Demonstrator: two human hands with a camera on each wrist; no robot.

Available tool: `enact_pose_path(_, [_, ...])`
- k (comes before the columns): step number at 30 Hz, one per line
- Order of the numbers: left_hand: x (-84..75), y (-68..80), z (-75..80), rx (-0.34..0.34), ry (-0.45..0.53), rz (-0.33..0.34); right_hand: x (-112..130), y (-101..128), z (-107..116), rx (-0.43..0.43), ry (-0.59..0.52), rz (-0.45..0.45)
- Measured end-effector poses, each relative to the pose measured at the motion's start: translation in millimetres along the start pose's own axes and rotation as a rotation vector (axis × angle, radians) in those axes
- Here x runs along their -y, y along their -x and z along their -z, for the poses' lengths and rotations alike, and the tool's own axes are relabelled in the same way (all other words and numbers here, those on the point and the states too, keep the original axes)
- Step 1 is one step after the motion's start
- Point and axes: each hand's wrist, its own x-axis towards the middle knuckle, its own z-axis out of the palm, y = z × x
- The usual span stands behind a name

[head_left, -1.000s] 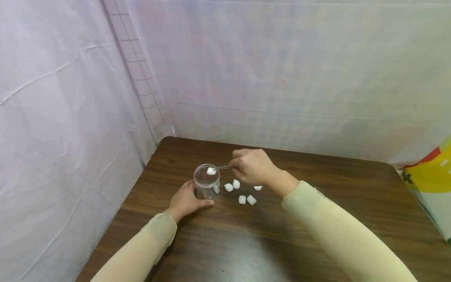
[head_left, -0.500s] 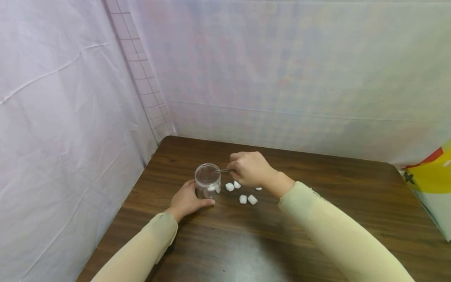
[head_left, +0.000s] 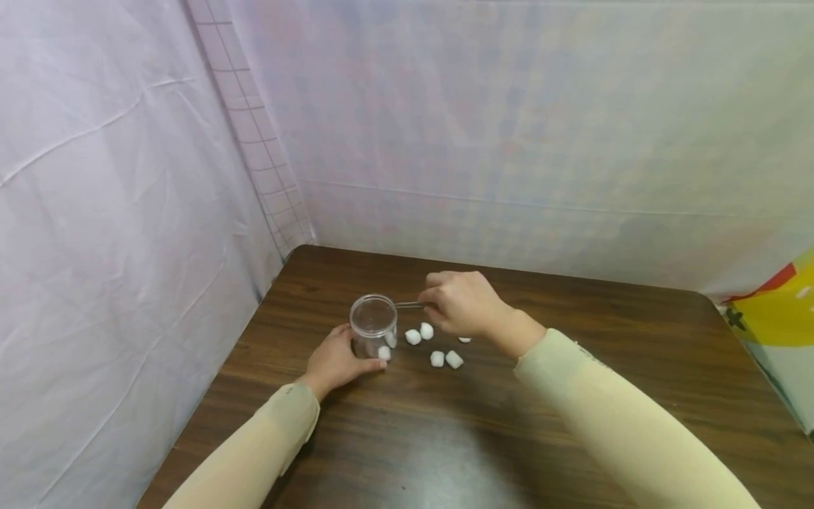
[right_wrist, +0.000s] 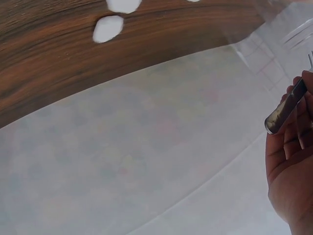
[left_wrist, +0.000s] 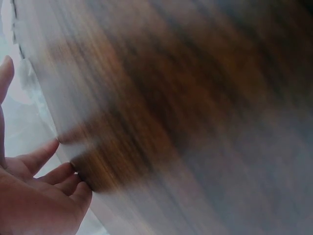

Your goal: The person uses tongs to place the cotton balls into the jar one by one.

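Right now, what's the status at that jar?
Left hand holds clear jar. Right hand grips tweezers, tips empty at rim. Cotton balls loose beside jar. Nothing blocking.

I'm looking at a dark brown wood-grain table (head_left: 572, 396), with little white cotton balls (head_left: 445, 359) showing up bright against it. The jar (head_left: 373, 325) is looking clear, the tweezers (head_left: 410, 305) silvery. Sleeves (head_left: 623, 438) are reading pale beige, and the backdrop cloth (head_left: 509, 141) is glowing lilac with a faint grid.

Soft even light, left wrist view blurred
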Motion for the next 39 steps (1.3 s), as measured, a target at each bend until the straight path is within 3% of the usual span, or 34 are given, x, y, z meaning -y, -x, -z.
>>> enact_pose_path(8, [1.9,-0.3,1.4,0.001,-0.015,-0.006,-15,39,3,-0.032,-0.008,-0.042])
enact_pose_path(16, [3.3,-5.1,1.4,0.0,-0.029,-0.008,-28,99,-17,0.002,-0.041,-0.147])
enact_pose_path(21, [1.9,-4.1,2.1,0.004,-0.025,-0.01,-28,125,-29,0.048,-0.058,-0.2])
enact_pose_path(29, [1.7,-2.2,1.4,0.003,-0.019,-0.008,-25,140,-38,0.077,-0.08,-0.239])
enact_pose_path(39, [1.4,-1.6,-1.2,0.01,-0.022,-0.006,-22,147,-44,0.03,-0.081,-0.21])
